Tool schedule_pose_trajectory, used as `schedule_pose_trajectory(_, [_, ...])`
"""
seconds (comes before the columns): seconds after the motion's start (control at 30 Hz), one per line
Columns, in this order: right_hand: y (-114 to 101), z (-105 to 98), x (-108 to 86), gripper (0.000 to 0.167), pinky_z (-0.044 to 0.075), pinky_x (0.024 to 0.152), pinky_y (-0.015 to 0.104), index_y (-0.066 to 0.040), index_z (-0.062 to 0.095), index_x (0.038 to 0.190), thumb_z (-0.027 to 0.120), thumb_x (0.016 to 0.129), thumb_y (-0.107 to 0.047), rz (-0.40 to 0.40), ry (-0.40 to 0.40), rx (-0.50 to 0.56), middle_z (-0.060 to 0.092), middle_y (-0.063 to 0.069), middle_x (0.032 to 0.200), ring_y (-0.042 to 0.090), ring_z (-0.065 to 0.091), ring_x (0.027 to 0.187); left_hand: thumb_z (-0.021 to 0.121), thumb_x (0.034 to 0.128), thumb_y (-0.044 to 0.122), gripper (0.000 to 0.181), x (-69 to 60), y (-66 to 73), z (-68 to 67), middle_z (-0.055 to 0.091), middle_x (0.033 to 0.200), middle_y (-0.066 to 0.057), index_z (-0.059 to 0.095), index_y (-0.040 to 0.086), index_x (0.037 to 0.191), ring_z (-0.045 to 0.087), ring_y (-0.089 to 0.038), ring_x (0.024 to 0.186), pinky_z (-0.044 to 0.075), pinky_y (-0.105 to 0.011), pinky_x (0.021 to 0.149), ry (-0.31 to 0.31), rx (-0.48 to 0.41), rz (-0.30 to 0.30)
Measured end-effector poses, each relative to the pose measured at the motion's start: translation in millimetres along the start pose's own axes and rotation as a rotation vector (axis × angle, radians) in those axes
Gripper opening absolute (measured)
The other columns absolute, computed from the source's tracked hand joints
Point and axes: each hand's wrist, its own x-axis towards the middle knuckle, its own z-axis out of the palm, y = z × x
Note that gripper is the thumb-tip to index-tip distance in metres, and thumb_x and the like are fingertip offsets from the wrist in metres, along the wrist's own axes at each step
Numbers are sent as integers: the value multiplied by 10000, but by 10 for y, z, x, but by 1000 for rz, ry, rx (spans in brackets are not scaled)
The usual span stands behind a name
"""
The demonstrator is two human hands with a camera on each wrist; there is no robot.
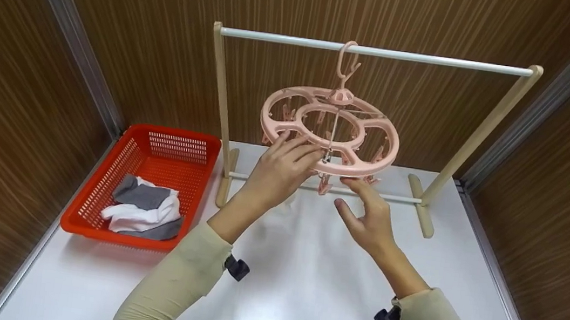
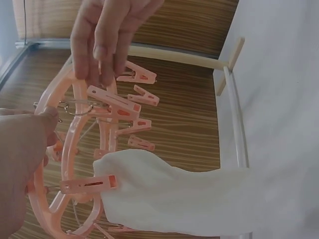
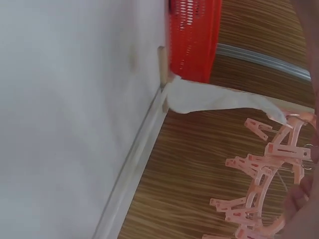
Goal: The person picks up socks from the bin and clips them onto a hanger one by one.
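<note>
A pink oval clip hanger hangs by its hook from the rail, with pink clothes pegs around its ring. My left hand grips the front left of the ring, fingers over its top. A white sock dangles from a peg below that hand; in the head view the hand and forearm mostly hide it. My right hand is at the front edge, fingertips touching the ring and thumb held apart. Another peg sits close to the right fingertips in the left wrist view.
A red basket at the left holds grey and white socks. The rack has a white top rail, wooden legs and a low crossbar. Wood-patterned panels enclose the white table.
</note>
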Motion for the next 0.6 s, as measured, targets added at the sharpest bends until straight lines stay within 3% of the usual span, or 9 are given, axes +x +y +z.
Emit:
schedule_pose_trajectory(0.13, [30,82,96,487,482,1059,397,26,597,1311,764,858,-40,237,-102,219,642,170,1303,319,605,1233,664,954,273,326,0,8,2,665,1312,-5,673,160,1260,542,-267,1323,328,-509,1172,-12,-23,-10])
schedule_pose_trajectory(0.2, [54,112,147,508,470,1068,425,54,559,1341,742,873,-21,314,-159,336,624,203,1317,331,589,1251,666,953,269,325,3,13,2,664,1314,-4,673,163,1261,536,-267,1329,326,-509,1173,-13,-31,-12])
schedule_pose_trajectory(0.3, [116,149,208,426,515,1015,400,101,547,1306,678,908,29,396,-238,518,649,227,1216,307,637,1155,665,953,272,325,1,16,6,661,1319,2,673,169,1261,530,-260,1336,313,-501,1183,-18,-32,-19])
schedule_pose_trajectory(0.47, [214,181,243,331,573,890,316,93,546,1276,593,949,66,424,-321,761,659,231,1105,209,677,970,669,954,256,315,-10,6,11,663,1317,0,680,165,1256,537,-258,1330,315,-500,1182,-15,-34,-26])
schedule_pose_trajectory(0.6, [218,195,248,331,581,853,319,71,553,1289,586,961,45,397,-334,842,625,340,1132,206,682,916,659,963,258,311,-8,-14,11,665,1314,-8,681,155,1255,534,-264,1333,309,-498,1186,-7,-42,-20])
